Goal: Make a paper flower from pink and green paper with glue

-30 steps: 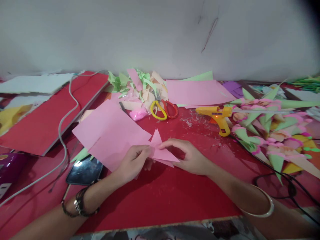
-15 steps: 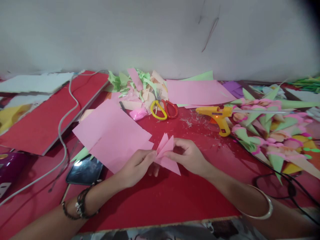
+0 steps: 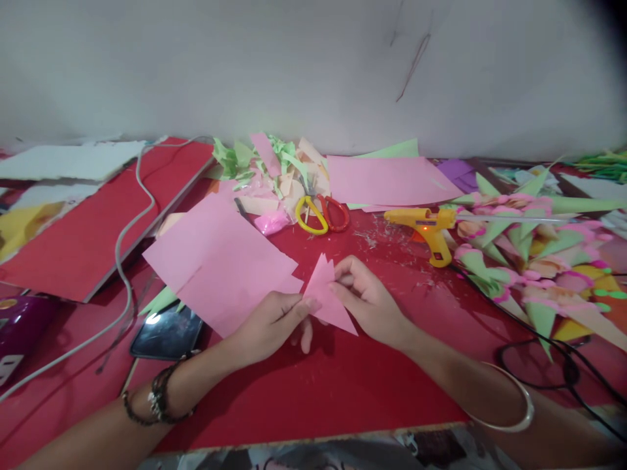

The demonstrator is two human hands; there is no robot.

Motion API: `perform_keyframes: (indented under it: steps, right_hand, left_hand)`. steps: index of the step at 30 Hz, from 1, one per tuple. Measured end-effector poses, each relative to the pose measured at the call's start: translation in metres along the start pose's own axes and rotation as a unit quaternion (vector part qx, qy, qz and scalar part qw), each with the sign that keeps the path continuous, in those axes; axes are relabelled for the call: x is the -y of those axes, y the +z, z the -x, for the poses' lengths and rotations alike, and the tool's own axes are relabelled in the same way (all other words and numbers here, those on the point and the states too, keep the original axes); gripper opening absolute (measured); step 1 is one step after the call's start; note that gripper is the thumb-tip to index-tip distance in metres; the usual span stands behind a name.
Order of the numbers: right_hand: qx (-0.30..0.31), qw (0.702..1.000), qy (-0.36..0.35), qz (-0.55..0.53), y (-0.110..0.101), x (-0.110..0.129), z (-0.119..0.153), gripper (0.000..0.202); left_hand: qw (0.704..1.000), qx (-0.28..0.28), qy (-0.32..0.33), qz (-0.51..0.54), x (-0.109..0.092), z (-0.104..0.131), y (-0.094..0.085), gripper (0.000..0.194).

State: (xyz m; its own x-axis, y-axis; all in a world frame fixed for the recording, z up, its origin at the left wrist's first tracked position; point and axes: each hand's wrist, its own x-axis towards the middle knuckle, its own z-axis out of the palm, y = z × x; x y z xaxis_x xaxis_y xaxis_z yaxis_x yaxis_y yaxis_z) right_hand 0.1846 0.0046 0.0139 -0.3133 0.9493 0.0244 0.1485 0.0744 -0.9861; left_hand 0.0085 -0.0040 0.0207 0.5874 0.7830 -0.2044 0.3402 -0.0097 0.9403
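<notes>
A piece of pink paper [image 3: 323, 290], folded into a layered triangle, is held up between both hands over the red table. My left hand [image 3: 281, 320] pinches its lower left edge with thumb and fingers. On the other side, my right hand [image 3: 365, 297] grips the upper right edge between thumb and bent fingers. The folds point upward and one sharp corner points down to the right. Larger pink sheets [image 3: 220, 261] lie just beyond my left hand, and a phone [image 3: 166, 333] rests by my left forearm.
Scissors [image 3: 313, 215] with yellow and red handles lie before a heap of paper scraps [image 3: 279, 163]. A yellow glue gun [image 3: 431, 232], its light lit, stands right of centre, its black cable [image 3: 529, 320] trailing right. Paper flowers [image 3: 533, 248] cover the right side. A white cable [image 3: 130, 241] crosses the left.
The folded layers, fanned apart before, now lie closer together as a flatter triangle. My right fingers have shifted slightly along its edge; my left hand keeps its pinch.
</notes>
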Motion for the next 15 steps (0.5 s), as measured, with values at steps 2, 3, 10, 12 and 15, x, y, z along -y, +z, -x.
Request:
perform_keyframes:
  steps: [2,3,10,12,15]
  right_hand:
    - [0.012,1.0,-0.002,-0.02,0.0,0.0,0.001,0.007]
    - [0.02,0.999,-0.003,-0.033,0.0,0.0,0.001,0.007]
    - [0.016,0.998,-0.052,-0.038,-0.003,0.001,-0.001,0.021]
    - [-0.004,0.995,-0.1,0.023,-0.008,0.0,-0.002,0.021]
    - [0.045,0.974,-0.179,0.128,-0.013,-0.002,-0.004,0.02]
  left_hand:
    - [1.0,0.003,-0.002,0.006,0.0,0.0,-0.001,0.054]
    - [1.0,0.002,-0.005,0.011,0.0,0.001,-0.001,0.054]
    - [0.999,-0.018,-0.033,0.035,-0.002,0.0,-0.002,0.055]
    - [0.998,-0.023,-0.04,0.043,-0.003,0.0,-0.002,0.055]
    - [0.995,-0.027,-0.067,0.076,-0.003,0.0,-0.002,0.051]
